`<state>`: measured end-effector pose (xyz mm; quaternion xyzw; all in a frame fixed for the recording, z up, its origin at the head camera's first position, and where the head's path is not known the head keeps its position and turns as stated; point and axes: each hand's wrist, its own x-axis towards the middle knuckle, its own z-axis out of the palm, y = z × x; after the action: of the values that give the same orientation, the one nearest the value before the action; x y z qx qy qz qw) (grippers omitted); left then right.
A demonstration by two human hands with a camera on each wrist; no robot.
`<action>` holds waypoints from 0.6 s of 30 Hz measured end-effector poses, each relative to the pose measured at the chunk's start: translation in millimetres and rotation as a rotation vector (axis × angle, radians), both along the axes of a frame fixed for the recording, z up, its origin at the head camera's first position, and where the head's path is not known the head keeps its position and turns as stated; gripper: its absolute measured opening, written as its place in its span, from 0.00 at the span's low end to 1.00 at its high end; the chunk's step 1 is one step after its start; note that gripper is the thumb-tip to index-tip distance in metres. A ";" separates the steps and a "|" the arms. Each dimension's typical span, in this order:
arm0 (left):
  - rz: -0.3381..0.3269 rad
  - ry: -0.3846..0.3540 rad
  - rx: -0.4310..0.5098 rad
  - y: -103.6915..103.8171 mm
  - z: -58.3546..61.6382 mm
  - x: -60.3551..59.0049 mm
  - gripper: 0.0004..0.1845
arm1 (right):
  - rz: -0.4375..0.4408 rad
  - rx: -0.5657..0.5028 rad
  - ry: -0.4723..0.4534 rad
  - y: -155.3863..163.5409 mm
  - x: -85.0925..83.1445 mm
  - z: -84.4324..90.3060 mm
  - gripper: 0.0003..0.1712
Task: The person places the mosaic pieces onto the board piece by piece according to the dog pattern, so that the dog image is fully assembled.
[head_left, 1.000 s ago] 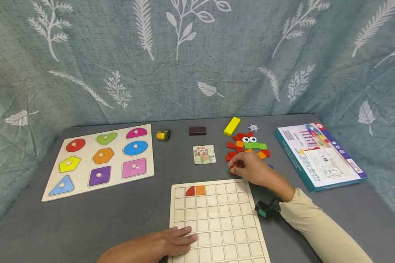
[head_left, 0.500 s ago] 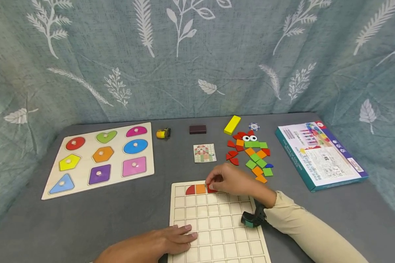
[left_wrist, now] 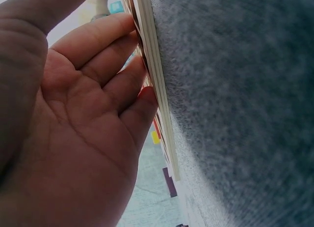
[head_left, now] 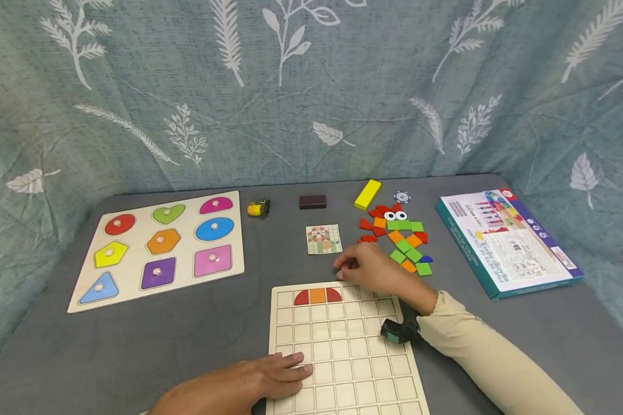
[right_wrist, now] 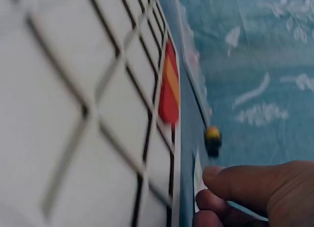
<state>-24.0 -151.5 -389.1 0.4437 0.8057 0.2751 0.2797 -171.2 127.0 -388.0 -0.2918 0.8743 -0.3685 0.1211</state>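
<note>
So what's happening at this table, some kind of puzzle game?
A person is filling a pale wooden grid board with coloured wooden tiles. Its top row holds a red quarter-round, an orange square and another red quarter-round tile. The left hand rests flat on the board's near left edge. The right hand, fingers curled and apparently empty, hovers just beyond the board, between a small pattern card and a loose pile of red, orange and green tiles.

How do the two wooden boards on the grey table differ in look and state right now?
The gridded wooden board is divided into small square cells, nearly all empty, with only two red quarter-rounds and an orange square in its top row; the shape puzzle board has nine large cut-outs, all filled with knobbed coloured shapes. The left hand rests on the gridded board; nothing touches the shape board. Both are pale wood and lie flat.
</note>
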 end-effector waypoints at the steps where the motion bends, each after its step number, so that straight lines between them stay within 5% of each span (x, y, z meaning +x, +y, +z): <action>1: 0.005 -0.007 -0.007 -0.2 0.6 0.0 0.38 | -0.025 0.012 0.015 3.2 -3.1 0.6 0.05; 12: 0.015 -0.006 -0.015 -1.3 4.0 0.9 0.38 | -0.195 0.077 0.171 32.5 -32.3 -1.6 0.12; 18: 0.009 -0.005 -0.008 -2.7 4.8 1.1 0.38 | -0.235 0.129 0.157 36.8 -39.7 -3.9 0.13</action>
<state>-22.9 -154.1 -384.4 0.4381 0.8082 0.2743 0.2822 -210.8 163.8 -391.9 -0.2070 0.9311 -0.2991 0.0271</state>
